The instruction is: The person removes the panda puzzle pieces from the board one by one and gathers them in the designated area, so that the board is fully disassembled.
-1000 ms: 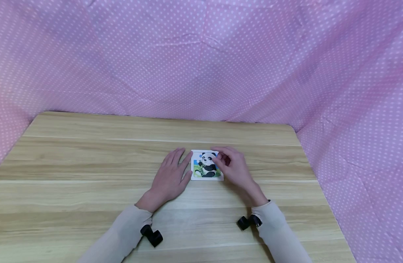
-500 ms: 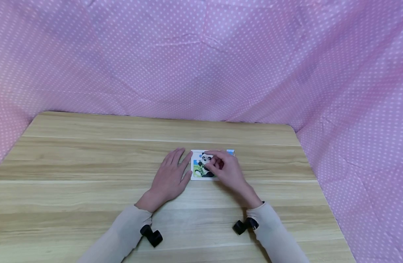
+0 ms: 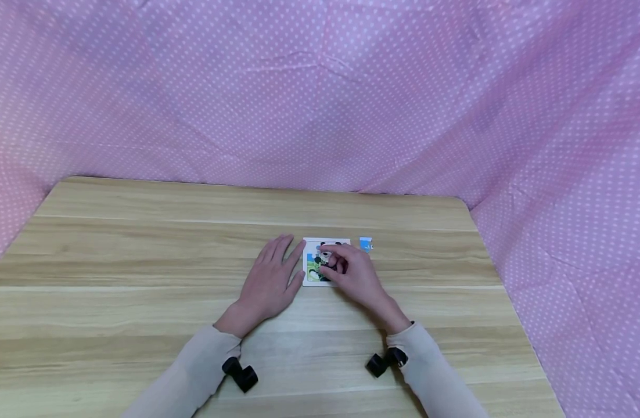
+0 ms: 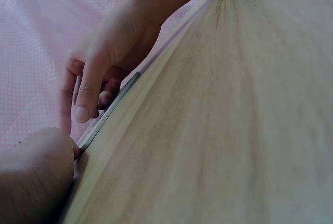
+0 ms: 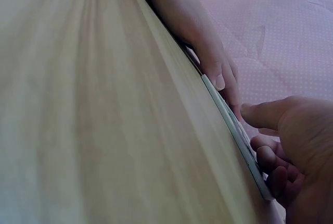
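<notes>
A small white-framed panda jigsaw puzzle (image 3: 313, 278) lies flat on the wooden table, partly covered by my right hand. The left hand (image 3: 270, 278) rests flat beside it, with thumb and index fingertip at the frame's left edge. Above the puzzle's right half is my right hand (image 3: 355, 275), its thumb and index finger spread apart and pointing left. Its other fingers curl down to the picture, as the right wrist view shows; I see nothing held between them. A loose blue-and-white jigsaw piece (image 3: 366, 244) lies right of the frame's upper corner.
The wooden table (image 3: 142, 255) stretches out on both sides of the hands. Behind it and at both sides hangs a pink dotted cloth (image 3: 320, 104). Black wrist cameras sit at both sleeves.
My right hand has moved left across the puzzle, covering more of the panda. The loose blue piece, out of sight a second ago, now shows behind it. The left hand stays still.
</notes>
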Motion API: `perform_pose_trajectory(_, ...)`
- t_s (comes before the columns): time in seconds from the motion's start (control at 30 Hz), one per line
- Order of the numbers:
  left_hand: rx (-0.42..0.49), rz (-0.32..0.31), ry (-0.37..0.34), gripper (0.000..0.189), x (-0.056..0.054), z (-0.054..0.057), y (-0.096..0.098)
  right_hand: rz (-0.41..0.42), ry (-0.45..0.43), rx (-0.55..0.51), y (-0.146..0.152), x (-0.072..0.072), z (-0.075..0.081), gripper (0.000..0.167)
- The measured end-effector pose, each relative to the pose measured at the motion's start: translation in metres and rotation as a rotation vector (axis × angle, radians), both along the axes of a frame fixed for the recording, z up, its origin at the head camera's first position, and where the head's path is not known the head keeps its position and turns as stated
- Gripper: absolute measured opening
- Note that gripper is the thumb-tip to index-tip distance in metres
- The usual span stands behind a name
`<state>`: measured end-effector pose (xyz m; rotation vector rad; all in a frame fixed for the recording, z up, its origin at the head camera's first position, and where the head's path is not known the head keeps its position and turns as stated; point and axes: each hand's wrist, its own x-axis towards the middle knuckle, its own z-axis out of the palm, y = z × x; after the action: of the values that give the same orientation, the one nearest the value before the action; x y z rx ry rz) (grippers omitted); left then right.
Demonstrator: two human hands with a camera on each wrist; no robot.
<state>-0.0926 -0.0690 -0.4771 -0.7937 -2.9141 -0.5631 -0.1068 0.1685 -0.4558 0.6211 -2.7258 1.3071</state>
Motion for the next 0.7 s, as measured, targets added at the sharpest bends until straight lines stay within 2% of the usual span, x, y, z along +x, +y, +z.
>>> perform_pose_trajectory(0.23, -0.025, 0.009, -0.025, 0.067, -0.0001, 0.0005, 0.0002, -0.012, 0.032, 0.077, -0.0025, 0.0030, -0.0010, 0.043)
perform_pose_trajectory(0.37, -0.028, 0.008, -0.039, 0.067, 0.0000, 0.0014, 0.0008, -0.020, 0.016, 0.125, -0.0037, 0.0054, -0.0013, 0.044)
perform_pose_trajectory(0.7, -0.026, 0.013, -0.048, 0.068, -0.0008, 0.0027, -0.0002, -0.043, -0.008, 0.159, -0.0075, 0.0062, -0.0016, 0.045)
